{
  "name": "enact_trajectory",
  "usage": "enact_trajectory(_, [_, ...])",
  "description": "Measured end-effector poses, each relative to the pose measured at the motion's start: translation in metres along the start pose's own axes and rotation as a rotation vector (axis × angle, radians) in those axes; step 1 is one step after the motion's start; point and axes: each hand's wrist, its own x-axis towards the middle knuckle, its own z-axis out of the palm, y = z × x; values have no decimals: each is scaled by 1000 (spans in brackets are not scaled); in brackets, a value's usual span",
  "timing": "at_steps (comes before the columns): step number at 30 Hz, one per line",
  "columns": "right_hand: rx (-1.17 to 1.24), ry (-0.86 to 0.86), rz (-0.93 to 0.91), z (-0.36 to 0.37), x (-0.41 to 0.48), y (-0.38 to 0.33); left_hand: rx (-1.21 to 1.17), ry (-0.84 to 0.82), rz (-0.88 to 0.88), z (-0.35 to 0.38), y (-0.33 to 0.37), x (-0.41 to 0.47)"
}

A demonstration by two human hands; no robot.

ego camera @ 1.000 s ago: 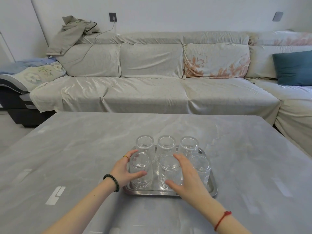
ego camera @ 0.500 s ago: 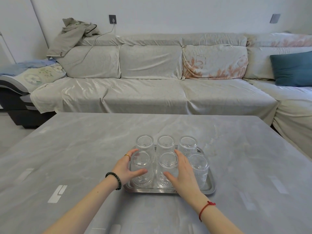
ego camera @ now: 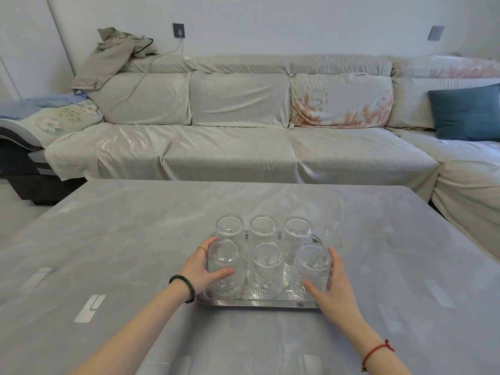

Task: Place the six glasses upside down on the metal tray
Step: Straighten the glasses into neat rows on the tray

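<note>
Forearms low in the frame, reaching forward over grey surface (ego camera: 113, 239); dark bead bracelet (ego camera: 186, 289) on left wrist, red cord (ego camera: 377, 351) on right. Left hand (ego camera: 201, 269) wrapped around near-left glass (ego camera: 225, 266), thumb across the front, fingers behind, ring showing. Right hand (ego camera: 334, 286) cupped on near-right glass (ego camera: 312, 269), thumb in front, fingers along the outer side; firm clasp or light touch, cannot tell. Between them, near-middle glass (ego camera: 266, 269), untouched. All three base-up, rims down on metal tray (ego camera: 257, 303), whose front lip lies just ahead of the wrists. Behind, a second row of three glasses (ego camera: 261, 231), likewise inverted, close to the front row. Six in place, so probably only a last nudge of spacing left. Risks from here, as judged: pushing either outer glass inward, knocking it against the middle one; ribbed glass on smooth metal, apt to skid; tall narrow shapes, apt to tip if pressed high; neighbours chipped or toppled in a chain, given the tight spacing. Farther off, long covered sofa (ego camera: 243, 147) and blue cushion (ego camera: 465, 115).
</note>
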Motion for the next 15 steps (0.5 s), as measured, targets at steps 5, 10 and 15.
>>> enact_trajectory(5, [28,7,35,11,2,5,-22,-3,-16,0,-1,-6])
enact_trajectory(10, [-67,91,-55,11,-2,-1,-12,46,21,4,1,-10])
enact_trajectory(15, [-110,132,-459,42,-40,-22,-35,51,33,5,-1,-10])
